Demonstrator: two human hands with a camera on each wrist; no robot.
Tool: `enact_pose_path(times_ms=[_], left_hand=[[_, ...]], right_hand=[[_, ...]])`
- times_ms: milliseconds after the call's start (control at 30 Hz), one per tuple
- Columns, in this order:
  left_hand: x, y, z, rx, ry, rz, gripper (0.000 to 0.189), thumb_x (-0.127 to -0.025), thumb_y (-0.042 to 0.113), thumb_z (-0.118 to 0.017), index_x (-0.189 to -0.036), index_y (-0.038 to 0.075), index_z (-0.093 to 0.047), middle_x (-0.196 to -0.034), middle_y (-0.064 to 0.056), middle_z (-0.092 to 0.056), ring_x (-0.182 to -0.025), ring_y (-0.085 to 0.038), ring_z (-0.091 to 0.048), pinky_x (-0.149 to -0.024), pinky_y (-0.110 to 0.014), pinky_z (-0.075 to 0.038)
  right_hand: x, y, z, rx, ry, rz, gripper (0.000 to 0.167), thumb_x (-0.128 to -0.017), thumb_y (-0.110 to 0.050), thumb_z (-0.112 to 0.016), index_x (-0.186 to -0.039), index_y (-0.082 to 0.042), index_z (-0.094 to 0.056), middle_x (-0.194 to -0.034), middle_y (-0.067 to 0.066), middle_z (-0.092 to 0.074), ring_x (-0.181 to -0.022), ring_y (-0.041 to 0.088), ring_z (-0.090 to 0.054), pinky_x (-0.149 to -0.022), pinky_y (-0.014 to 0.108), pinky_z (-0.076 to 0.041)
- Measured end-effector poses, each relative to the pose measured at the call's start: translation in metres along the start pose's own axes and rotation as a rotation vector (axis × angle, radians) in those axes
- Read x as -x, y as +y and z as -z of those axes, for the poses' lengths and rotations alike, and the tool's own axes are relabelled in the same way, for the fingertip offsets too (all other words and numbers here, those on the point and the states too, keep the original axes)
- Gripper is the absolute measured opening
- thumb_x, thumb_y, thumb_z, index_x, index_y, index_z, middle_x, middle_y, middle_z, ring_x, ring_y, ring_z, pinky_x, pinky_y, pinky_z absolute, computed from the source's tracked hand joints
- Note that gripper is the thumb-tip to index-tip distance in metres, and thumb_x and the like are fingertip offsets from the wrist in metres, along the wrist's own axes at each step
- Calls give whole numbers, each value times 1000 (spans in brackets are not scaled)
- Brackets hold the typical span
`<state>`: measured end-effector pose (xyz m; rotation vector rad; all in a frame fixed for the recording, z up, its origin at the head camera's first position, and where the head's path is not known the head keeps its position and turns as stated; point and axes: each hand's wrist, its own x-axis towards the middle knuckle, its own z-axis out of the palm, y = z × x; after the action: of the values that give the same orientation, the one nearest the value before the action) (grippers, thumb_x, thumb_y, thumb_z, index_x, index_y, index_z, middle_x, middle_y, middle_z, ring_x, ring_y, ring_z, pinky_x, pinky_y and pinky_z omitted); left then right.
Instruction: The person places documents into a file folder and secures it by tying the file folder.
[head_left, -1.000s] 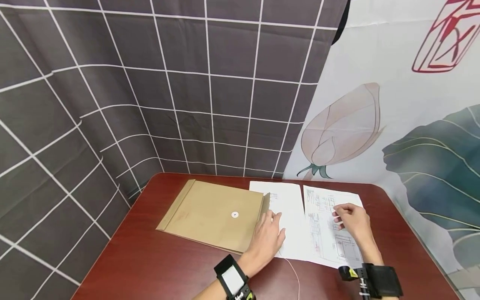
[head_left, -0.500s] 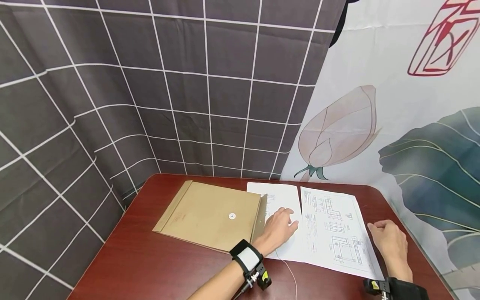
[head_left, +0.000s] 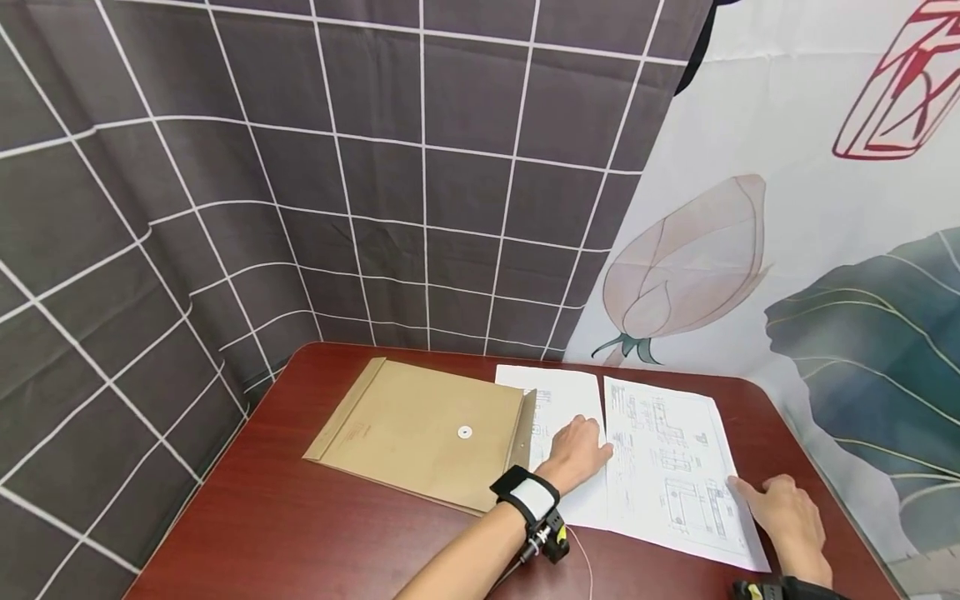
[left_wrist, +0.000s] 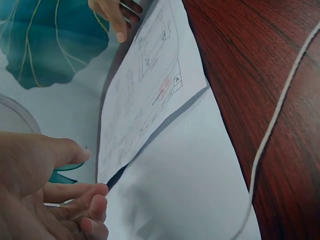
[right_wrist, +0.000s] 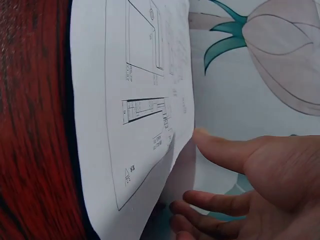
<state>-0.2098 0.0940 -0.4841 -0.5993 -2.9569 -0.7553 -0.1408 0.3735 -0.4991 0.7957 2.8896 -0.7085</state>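
A printed sheet of technical drawings [head_left: 645,492] lies at the right of the table, its left border meeting a second white sheet [head_left: 555,383]. My left hand [head_left: 577,454] is over that second sheet; in the left wrist view its fingers [left_wrist: 75,200] are loosely bent near the border between the papers, thumb apart. At the drawing's right edge is my right hand [head_left: 783,517]. Its thumb [right_wrist: 215,145] meets the paper edge in the right wrist view, while the other fingers stay apart from it, loosely bent. A brown document envelope [head_left: 427,433] lies left of the papers, partly covering the second sheet.
The envelope has a white round button [head_left: 465,432] and a raised flap [head_left: 522,429] on its right. A thin white string [head_left: 585,554] trails down the red-brown table [head_left: 300,533]. Behind hang a grey grid cloth [head_left: 375,183] and a white floral cloth [head_left: 682,267].
My right hand has moved off the drawing to its right edge, its thumb now against the paper. My left hand has slid right, away from the envelope flap toward the border between the sheets.
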Motion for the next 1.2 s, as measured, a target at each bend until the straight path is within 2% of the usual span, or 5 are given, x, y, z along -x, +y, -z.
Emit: enact_pose_path(times_ms=[200,333,533,900,1200], left_hand=[[-5,13,-5,-71,-15,40,24,-86,28,-68,-74,7,-69,-76,-3,-56,-62,-11,-51,-55,-25,-43],[-8,21,-10,-110,-16,68,25,-86,28,-67,-69,10,-68,-78,-3,-57,-65,-13,-55,-56,-27,-44],[-8,31,-22,-142,-37,90,25,-86,31,-68,-71,11,-70,-78,-3,-57,-67,-14,-56,-57,-27,-44],[-10,31,-37,-183,41,187,20,-82,27,-70,-75,8,-72,-75,-2,-51,-67,-15,-53,-58,-28,-44],[-12,31,-34,-140,19,191,19,-81,29,-72,-75,10,-72,-77,-3,-56,-69,-15,-55,-61,-28,-45]], right_hand=[[-3,4,-7,19,-71,-20,82,-79,-45,-72,-109,23,-39,-94,39,-47,-83,50,-50,-69,56,-44],[-5,6,-10,3,-42,-12,76,-79,-37,-75,-111,23,-40,-97,40,-49,-85,49,-52,-71,56,-44],[-1,10,-13,-12,-41,-26,62,-81,-25,-74,-111,22,-45,-99,38,-52,-84,44,-51,-75,57,-43],[-3,8,-17,-20,-45,-16,60,-82,-23,-72,-112,23,-48,-104,40,-51,-88,47,-52,-80,60,-42],[-6,1,-19,-26,-26,-5,62,-82,-23,-73,-114,23,-47,-106,40,-50,-87,46,-52,-79,59,-42]])
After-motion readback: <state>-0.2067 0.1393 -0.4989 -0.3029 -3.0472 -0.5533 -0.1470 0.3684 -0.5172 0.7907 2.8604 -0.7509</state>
